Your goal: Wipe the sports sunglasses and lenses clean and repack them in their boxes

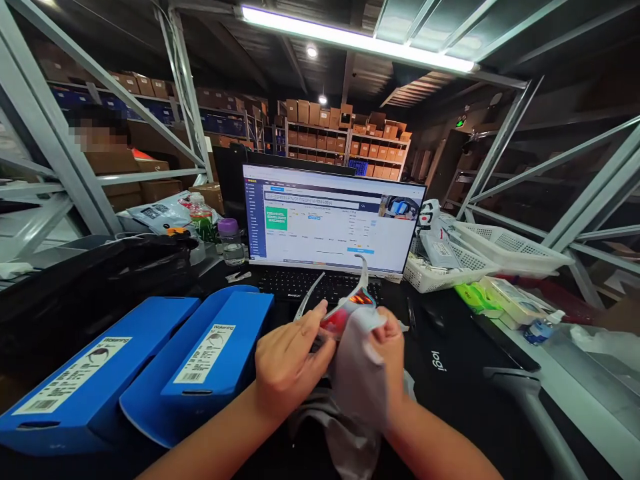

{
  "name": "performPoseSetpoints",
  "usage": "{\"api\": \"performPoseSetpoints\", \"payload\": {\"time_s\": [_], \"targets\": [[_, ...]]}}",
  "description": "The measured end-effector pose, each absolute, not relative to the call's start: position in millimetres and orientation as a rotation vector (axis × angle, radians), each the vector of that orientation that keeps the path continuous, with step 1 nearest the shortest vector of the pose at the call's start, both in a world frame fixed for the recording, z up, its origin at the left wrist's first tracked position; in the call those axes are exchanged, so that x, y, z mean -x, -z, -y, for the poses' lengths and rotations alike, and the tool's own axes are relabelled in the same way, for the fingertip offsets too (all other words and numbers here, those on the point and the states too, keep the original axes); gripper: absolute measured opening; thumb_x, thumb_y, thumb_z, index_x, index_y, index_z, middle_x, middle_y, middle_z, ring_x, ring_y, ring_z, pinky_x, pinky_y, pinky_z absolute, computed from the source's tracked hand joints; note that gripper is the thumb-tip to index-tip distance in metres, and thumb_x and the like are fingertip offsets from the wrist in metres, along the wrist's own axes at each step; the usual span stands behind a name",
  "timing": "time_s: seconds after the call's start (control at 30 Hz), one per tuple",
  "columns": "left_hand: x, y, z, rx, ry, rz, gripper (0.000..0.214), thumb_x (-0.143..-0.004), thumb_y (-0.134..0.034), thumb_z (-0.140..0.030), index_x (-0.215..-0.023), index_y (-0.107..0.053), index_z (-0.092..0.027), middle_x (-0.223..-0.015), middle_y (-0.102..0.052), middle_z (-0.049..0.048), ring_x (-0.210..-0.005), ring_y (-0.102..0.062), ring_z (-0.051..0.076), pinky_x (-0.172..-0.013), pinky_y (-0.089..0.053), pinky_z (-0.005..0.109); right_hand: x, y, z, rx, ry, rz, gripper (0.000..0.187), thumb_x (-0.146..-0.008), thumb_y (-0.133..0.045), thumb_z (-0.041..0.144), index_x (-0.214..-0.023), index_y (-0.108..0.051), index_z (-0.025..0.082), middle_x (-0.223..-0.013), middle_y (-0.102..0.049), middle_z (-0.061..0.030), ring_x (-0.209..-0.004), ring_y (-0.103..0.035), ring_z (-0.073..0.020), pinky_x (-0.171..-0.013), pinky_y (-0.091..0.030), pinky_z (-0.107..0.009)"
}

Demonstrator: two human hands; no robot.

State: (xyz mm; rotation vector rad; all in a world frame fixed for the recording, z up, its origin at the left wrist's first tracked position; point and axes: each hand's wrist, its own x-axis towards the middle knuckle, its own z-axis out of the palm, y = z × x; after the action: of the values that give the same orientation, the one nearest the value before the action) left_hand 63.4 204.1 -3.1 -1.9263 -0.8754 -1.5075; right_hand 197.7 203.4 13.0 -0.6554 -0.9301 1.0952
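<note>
While a black plastic bag (105,267) hogs the far left, two boxes sit closer in: a left blue box (110,367) and a second blue box (220,353) right beside it, each with a white label. The left one looks closed, the second has a curved blue flap along its side, and no telling what's inside either. Behind them there's a purple-lidded jar (231,243) with clear liquid in it, just left of the monitor (325,230).

Now the middle. The left grip (290,353) is closed on the left end of the sunglasses (363,299), so they're basically between both grips, in front of the keyboard (295,285). Their long axis slants up to the right, temples unfolded and aimed at the monitor. The left grip is the nearer one, right on the frame; a grey cloth (357,367) comes between the lens and the right grip (393,340), which is bunched tight on that cloth. Can't tell if it touches the frame too.

Over right, a white basket (435,283) holds a pile of packets (439,253), with another white basket (530,261) beside it.
</note>
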Motion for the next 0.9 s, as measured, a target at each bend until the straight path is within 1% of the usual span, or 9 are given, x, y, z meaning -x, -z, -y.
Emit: {"api": "performPoseSetpoints", "payload": {"time_s": [0.07,0.13,0.33,0.43,0.53,0.6,0.7,0.8,0.9], "targets": [[-58.7,8.2,-207.3,1.956,1.536,0.917,0.037,-0.091,-0.064,-0.014,-0.128,-0.062,-0.013,-0.107,-0.077,0.0135,-0.079,-0.076,0.018,-0.071,-0.058,0.024,-185.8,-0.1,-203.5,0.659,-1.02,0.886,0.054,-0.06,-0.076,0.02,-0.054,-0.022,0.022,-0.052,-0.028,0.0093,-0.05,-0.023,-0.0074,-0.046,-0.027,-0.021],[-56.4,11.6,-209.4,1.964,1.556,0.934,0.035,-0.093,-0.063,-0.018,-0.128,-0.062,-0.013,-0.106,-0.077,0.0137,-0.077,-0.075,0.017,-0.07,-0.057,0.024,-184.1,3.4,-208.9,0.641,-1.075,0.845,0.052,-0.056,-0.074,0.014,-0.054,-0.023,0.022,-0.05,-0.031,0.0093,-0.05,-0.025,-0.0076,-0.047,-0.027,-0.02],[-69.3,13.7,-208.5,1.999,1.53,0.848,0.053,-0.084,-0.07,-0.01,-0.136,-0.059,-0.018,-0.1,-0.079,0.0086,-0.079,-0.077,0.02,-0.078,-0.06,0.025,-220.3,-25.1,-225.4,0.595,-1.448,0.68,0.044,-0.058,-0.085,0.034,-0.064,-0.043,0.023,-0.065,-0.056,0.004,-0.058,-0.048,-0.0134,-0.059,-0.044,-0.027],[-69.2,12.3,-206.9,1.975,1.53,0.857,0.054,-0.084,-0.068,-0.007,-0.136,-0.06,-0.019,-0.104,-0.079,0.0082,-0.082,-0.077,0.02,-0.08,-0.06,0.025,-212.3,-18.6,-213.8,0.643,-1.316,0.71,0.053,-0.061,-0.084,0.037,-0.061,-0.032,0.024,-0.055,-0.043,0.0072,-0.05,-0.036,-0.0107,-0.05,-0.037,-0.025],[-61.0,9.2,-205.3,1.974,1.551,0.896,0.049,-0.089,-0.066,-0.013,-0.137,-0.059,-0.019,-0.113,-0.076,0.0111,-0.084,-0.076,0.021,-0.079,-0.06,0.027,-188.4,1.9,-201.5,0.659,-1.067,0.831,0.057,-0.061,-0.079,0.025,-0.057,-0.022,0.023,-0.052,-0.031,0.0089,-0.051,-0.022,-0.0082,-0.046,-0.025,-0.021],[-56.5,7.1,-204.8,1.992,1.551,0.934,0.047,-0.092,-0.064,-0.018,-0.139,-0.058,-0.019,-0.115,-0.075,0.0122,-0.083,-0.076,0.021,-0.073,-0.06,0.027,-180.1,8.9,-201.2,0.646,-1.02,0.893,0.054,-0.061,-0.076,0.02,-0.055,-0.022,0.023,-0.053,-0.032,0.0084,-0.052,-0.023,-0.0079,-0.048,-0.025,-0.021],[-57.4,6.3,-205.1,1.975,1.566,0.931,0.051,-0.09,-0.068,-0.02,-0.14,-0.057,-0.02,-0.11,-0.077,0.0103,-0.077,-0.076,0.02,-0.067,-0.058,0.025,-191.2,-1.9,-212.8,0.556,-1.219,0.846,0.055,-0.055,-0.079,0.017,-0.055,-0.024,0.022,-0.051,-0.038,0.0085,-0.051,-0.032,-0.008,-0.05,-0.03,-0.021],[-64.5,8.5,-206.1,1.966,1.533,0.867,0.053,-0.087,-0.073,-0.017,-0.138,-0.058,-0.019,-0.106,-0.078,0.01,-0.078,-0.076,0.019,-0.071,-0.058,0.025,-213.0,-22.8,-224.5,0.494,-1.423,0.683,0.061,-0.053,-0.089,0.023,-0.059,-0.028,0.022,-0.054,-0.045,0.0083,-0.053,-0.04,-0.0086,-0.053,-0.037,-0.021],[-68.5,10.6,-207.4,1.978,1.497,0.849,0.052,-0.083,-0.075,-0.013,-0.133,-0.062,-0.016,-0.105,-0.078,0.0108,-0.079,-0.076,0.02,-0.072,-0.057,0.025,-214.3,-26.7,-222.8,0.561,-1.435,0.592,0.056,-0.059,-0.09,0.042,-0.065,-0.038,0.023,-0.058,-0.048,0.0073,-0.054,-0.042,-0.0104,-0.055,-0.042,-0.024]]}}
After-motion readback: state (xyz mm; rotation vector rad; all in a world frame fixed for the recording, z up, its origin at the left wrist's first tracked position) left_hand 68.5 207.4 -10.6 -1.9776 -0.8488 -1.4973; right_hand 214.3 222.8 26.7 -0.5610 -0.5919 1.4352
